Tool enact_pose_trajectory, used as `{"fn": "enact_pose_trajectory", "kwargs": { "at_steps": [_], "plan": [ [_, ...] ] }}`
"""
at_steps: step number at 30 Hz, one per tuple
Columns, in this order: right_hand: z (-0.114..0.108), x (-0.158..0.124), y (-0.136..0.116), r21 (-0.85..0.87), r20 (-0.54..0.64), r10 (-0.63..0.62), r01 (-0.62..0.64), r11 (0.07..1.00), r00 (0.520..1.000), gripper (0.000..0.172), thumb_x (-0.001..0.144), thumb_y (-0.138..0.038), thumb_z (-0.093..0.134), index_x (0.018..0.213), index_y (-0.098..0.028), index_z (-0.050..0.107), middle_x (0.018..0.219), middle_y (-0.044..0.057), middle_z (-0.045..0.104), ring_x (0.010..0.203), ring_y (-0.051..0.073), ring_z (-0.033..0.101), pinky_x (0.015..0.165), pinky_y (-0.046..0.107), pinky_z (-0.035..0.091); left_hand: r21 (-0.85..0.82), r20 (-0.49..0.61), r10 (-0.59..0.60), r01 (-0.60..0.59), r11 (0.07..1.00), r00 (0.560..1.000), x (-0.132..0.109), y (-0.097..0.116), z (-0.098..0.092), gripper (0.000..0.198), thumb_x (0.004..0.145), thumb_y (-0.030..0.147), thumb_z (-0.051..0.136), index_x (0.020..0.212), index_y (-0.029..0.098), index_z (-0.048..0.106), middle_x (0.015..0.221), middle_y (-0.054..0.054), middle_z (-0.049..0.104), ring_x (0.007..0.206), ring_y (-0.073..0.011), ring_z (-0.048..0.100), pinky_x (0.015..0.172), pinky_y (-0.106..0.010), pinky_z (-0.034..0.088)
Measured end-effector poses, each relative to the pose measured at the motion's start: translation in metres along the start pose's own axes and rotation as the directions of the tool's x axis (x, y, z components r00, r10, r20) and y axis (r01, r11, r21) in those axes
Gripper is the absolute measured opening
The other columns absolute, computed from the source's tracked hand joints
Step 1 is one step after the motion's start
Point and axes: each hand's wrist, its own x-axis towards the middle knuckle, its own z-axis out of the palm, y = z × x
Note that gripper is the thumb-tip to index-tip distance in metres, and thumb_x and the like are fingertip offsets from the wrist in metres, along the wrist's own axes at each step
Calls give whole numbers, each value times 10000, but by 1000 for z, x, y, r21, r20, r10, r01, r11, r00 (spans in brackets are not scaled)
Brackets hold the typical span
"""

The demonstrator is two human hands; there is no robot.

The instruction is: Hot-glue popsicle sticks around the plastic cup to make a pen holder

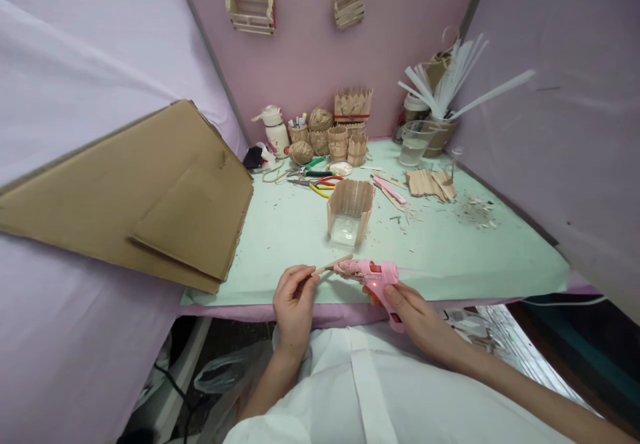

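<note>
Between the fingertips of my left hand (294,304) is a thin wooden stick (341,261), its far end pointing right. My right hand (413,314) is wrapped round the handle of a pink hot glue gun (386,277). A small light glows on the gun's body, and its nozzle touches or nearly touches the stick; I cannot tell which. Just beyond my hands stands a clear container (345,229) with wooden sticks lining its back and sides, while the near side shows bare.
Pliers (320,181), a pink cutter (390,189) and a pile of sticks (431,184) lie farther back. Twine balls (301,153), stick-covered cups (338,143) and a white bottle (275,131) line the wall. Cardboard (150,191) leans at left; a clear cup (414,144) stands right.
</note>
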Motion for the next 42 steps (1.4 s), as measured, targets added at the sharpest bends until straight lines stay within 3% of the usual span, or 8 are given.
{"fn": "enact_pose_trajectory", "kwargs": {
  "at_steps": [5, 9, 17, 29, 36, 42],
  "plan": [
    [0, 0, -1, -4, 4, -24, 24, 1000, 1000, 666, 905, -718, 336, 1057, -183, 702, 1020, 116, 712, 1043, 294, 625, 906, 399, 518, -2, 4, -9, 9, 1000, 1000, 0, 1, 1, 97, 851, 256, 679, 874, 211, 762, 929, -55, 696, 895, -174, 655, 790, -290, 545],
    [-2, 0, -1, -11, -6, -7, 7, 1000, 1000, 660, 895, -721, 343, 1031, -188, 708, 1013, 119, 719, 1005, 296, 638, 875, 403, 532, -5, 5, -15, 15, 1000, 1000, 0, 1, 0, 100, 851, 261, 680, 876, 211, 763, 928, -55, 692, 892, -175, 654, 780, -287, 544],
    [-7, 2, 0, 3, -65, -49, 50, 999, 997, 626, 909, -692, 371, 1015, -178, 713, 1035, 122, 715, 1036, 297, 629, 973, 413, 488, 11, 7, -15, 15, 1000, 1000, 0, 0, 0, 95, 857, 256, 680, 887, 213, 759, 948, -55, 693, 911, -175, 651, 810, -294, 537],
    [-10, 4, 1, -5, -96, 17, -17, 1000, 995, 610, 875, -715, 389, 965, -194, 693, 909, 96, 689, 912, 271, 613, 832, 387, 520, 16, -9, -12, 12, 1000, 1000, 0, 1, 0, 116, 854, 293, 686, 875, 210, 763, 942, -60, 699, 908, -185, 658, 813, -305, 542],
    [-13, 5, -3, -20, -153, 79, -83, 996, 985, 612, 823, -761, 393, 827, -201, 641, 863, 104, 664, 854, 283, 605, 714, 396, 543, 15, -5, -12, 12, 1000, 1000, 0, 1, 0, 110, 860, 285, 681, 883, 210, 758, 947, -56, 695, 916, -180, 652, 812, -298, 537],
    [-13, 3, -2, 52, -124, 105, -100, 994, 987, 671, 820, -782, 412, 1018, -200, 680, 939, 109, 675, 897, 284, 608, 667, 365, 545, 12, 1, -8, 8, 1000, 1000, 0, -1, 0, 105, 863, 275, 678, 888, 209, 756, 953, -57, 692, 922, -177, 650, 812, -293, 534]
  ]
}}
